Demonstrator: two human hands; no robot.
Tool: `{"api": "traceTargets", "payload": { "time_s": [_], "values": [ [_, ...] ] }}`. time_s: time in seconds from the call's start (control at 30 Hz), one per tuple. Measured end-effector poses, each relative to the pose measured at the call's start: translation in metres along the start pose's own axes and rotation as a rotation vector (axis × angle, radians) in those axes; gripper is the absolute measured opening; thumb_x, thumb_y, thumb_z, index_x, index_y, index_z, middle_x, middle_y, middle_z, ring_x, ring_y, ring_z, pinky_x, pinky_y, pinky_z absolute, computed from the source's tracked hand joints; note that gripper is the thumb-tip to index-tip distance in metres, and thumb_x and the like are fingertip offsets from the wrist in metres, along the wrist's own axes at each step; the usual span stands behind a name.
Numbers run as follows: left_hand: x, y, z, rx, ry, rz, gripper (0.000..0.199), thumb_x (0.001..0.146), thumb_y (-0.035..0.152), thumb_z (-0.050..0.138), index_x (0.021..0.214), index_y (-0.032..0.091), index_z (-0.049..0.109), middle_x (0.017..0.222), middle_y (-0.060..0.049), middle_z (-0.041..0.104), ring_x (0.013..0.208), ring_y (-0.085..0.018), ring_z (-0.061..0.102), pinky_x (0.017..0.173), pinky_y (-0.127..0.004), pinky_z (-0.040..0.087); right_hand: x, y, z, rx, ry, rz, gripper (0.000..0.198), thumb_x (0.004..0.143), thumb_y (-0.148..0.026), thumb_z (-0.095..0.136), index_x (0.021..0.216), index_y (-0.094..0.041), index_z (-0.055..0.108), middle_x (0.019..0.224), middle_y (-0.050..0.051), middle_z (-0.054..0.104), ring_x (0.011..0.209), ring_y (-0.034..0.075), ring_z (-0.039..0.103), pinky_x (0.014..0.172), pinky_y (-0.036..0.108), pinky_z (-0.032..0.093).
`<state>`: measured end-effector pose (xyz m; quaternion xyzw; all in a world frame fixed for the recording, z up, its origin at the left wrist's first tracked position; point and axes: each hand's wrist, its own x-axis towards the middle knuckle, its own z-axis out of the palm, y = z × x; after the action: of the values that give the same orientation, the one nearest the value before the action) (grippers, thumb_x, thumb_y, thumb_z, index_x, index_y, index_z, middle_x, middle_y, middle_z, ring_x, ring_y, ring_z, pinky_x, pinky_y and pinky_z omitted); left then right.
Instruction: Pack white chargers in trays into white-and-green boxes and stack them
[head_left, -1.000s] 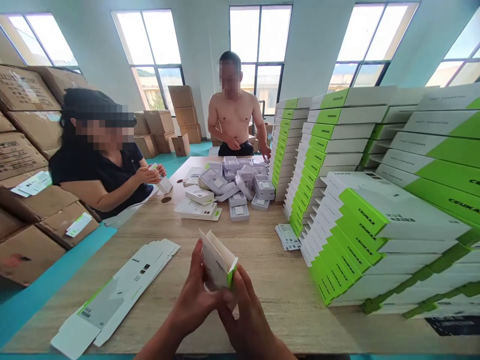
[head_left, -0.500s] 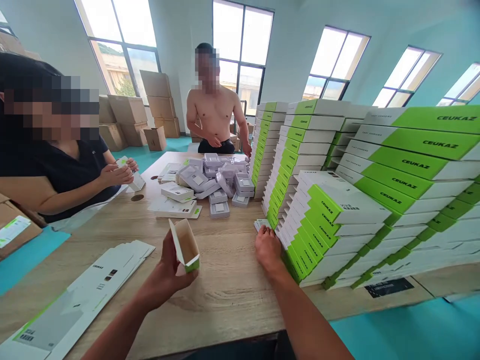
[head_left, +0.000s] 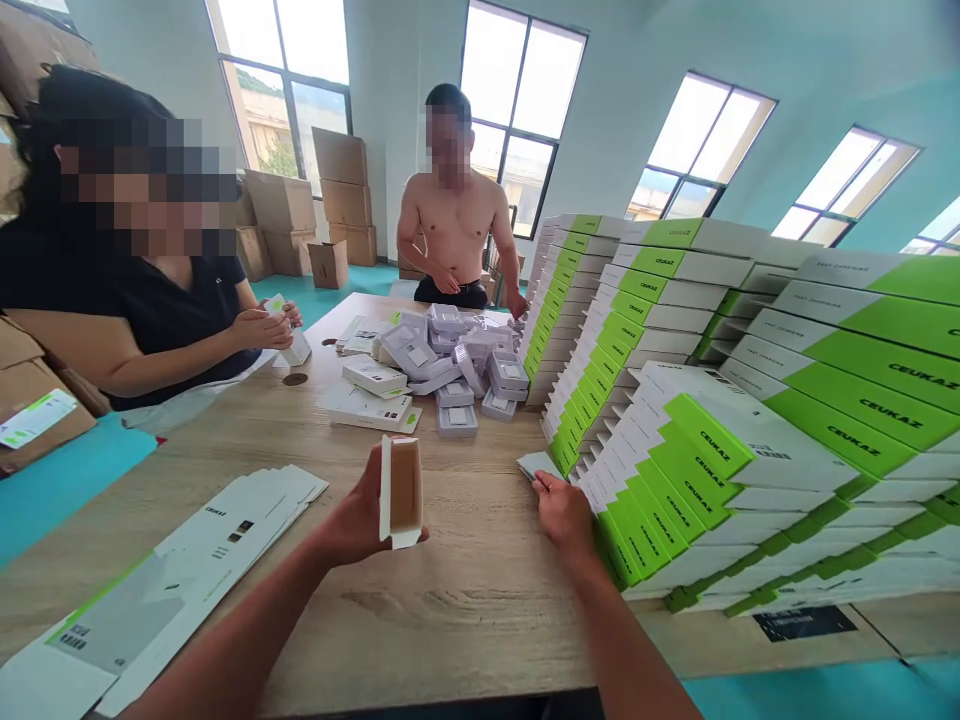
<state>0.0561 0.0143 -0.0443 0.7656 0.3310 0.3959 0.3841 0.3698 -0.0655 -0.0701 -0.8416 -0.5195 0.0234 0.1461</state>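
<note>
Over the tabletop (head_left: 465, 610), the left hand (head_left: 352, 518) is gripping a carton (head_left: 406, 490), its tall open mouth facing the near edge — the right hand (head_left: 566, 515) is pinching paper slips (head_left: 538, 463) to the carton's right.

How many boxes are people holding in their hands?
2 that I can see: an open box in the camera wearer's left hand, and another box in the seated person's hands. One could be hidden by the standing person's hand near the tall stack.
</note>
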Motion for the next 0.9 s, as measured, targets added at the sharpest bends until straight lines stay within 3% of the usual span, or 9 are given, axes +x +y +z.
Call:
{"api": "traceTargets", "payload": {
  "time_s": [0.17,0.33,0.43,0.47,0.57,0.63,0.73,0.83,0.9],
  "values": [
    [0.000,-0.004,-0.009,0.009,-0.060,0.063,0.098,0.070,0.045,0.085,0.151,0.026,0.034,0.119,-0.007,0.063,0.091,-0.026,0.066,0.084,-0.042,0.061,0.005,0.002,-0.001,0.098,0.044,0.032,0.033,0.100,-0.021,0.050,0.117,-0.022,0.079,0.117,0.010,0.080,0.102,0.024,0.077,0.086,0.027,0.054],
    [-0.001,0.000,-0.012,-0.033,-0.098,0.108,0.098,0.075,0.037,0.082,0.156,0.027,0.027,0.148,-0.015,0.049,0.123,-0.033,0.060,0.105,-0.046,0.053,-0.006,-0.009,-0.010,0.217,0.158,0.032,0.041,0.102,-0.025,0.042,0.122,-0.016,0.075,0.113,0.017,0.080,0.094,0.027,0.078,0.083,0.033,0.057],
    [-0.001,-0.007,-0.013,-0.028,-0.123,0.113,0.110,0.070,0.036,0.087,0.158,0.027,0.022,0.151,-0.016,0.047,0.131,-0.036,0.055,0.111,-0.050,0.048,-0.032,-0.029,-0.038,0.458,0.194,-0.069,0.045,0.104,-0.043,0.043,0.128,-0.018,0.071,0.105,0.012,0.081,0.076,0.021,0.076,0.070,0.030,0.060],
    [-0.001,-0.010,-0.014,-0.030,-0.132,0.117,0.114,0.067,0.035,0.089,0.158,0.027,0.021,0.151,-0.016,0.047,0.131,-0.037,0.054,0.112,-0.050,0.046,-0.042,-0.038,-0.051,0.633,0.175,-0.112,0.045,0.101,-0.050,0.050,0.124,-0.018,0.072,0.097,0.010,0.081,0.065,0.019,0.072,0.061,0.028,0.059],
    [-0.001,-0.019,-0.015,-0.032,-0.149,0.129,0.121,0.059,0.034,0.095,0.155,0.027,0.023,0.149,-0.015,0.047,0.132,-0.038,0.053,0.114,-0.050,0.043,-0.064,-0.070,-0.094,0.923,-0.016,-0.214,0.035,0.089,-0.052,0.071,0.105,-0.022,0.078,0.071,0.001,0.075,0.050,0.013,0.061,0.044,0.022,0.049],
    [-0.001,-0.021,-0.016,-0.030,-0.157,0.121,0.120,0.057,0.034,0.096,0.153,0.027,0.025,0.145,-0.014,0.049,0.130,-0.037,0.055,0.113,-0.050,0.045,-0.070,-0.095,-0.117,0.881,-0.137,-0.315,0.025,0.088,-0.045,0.073,0.096,-0.023,0.080,0.067,0.000,0.074,0.053,0.013,0.062,0.046,0.021,0.048],
    [-0.001,-0.019,-0.015,-0.031,-0.156,0.118,0.115,0.058,0.030,0.095,0.150,0.027,0.027,0.138,-0.011,0.055,0.124,-0.035,0.059,0.110,-0.049,0.048,-0.067,-0.128,-0.132,0.675,-0.160,-0.486,0.013,0.089,-0.030,0.069,0.091,-0.024,0.080,0.071,0.000,0.076,0.058,0.013,0.065,0.055,0.022,0.049],
    [-0.001,-0.016,-0.016,-0.041,-0.154,0.126,0.107,0.061,0.025,0.091,0.147,0.027,0.028,0.138,-0.011,0.055,0.124,-0.034,0.059,0.109,-0.047,0.047,-0.049,-0.146,-0.119,0.595,-0.153,-0.550,0.016,0.092,-0.030,0.066,0.100,-0.025,0.079,0.069,-0.001,0.074,0.056,0.013,0.064,0.056,0.022,0.049],
    [-0.001,-0.015,-0.018,-0.069,-0.162,0.114,0.105,0.061,0.025,0.090,0.147,0.028,0.029,0.140,-0.011,0.054,0.127,-0.034,0.056,0.109,-0.046,0.046,-0.025,-0.147,-0.098,0.569,-0.125,-0.470,0.029,0.101,-0.039,0.053,0.114,-0.023,0.074,0.075,0.001,0.076,0.062,0.015,0.069,0.060,0.024,0.053]
  ]
}}
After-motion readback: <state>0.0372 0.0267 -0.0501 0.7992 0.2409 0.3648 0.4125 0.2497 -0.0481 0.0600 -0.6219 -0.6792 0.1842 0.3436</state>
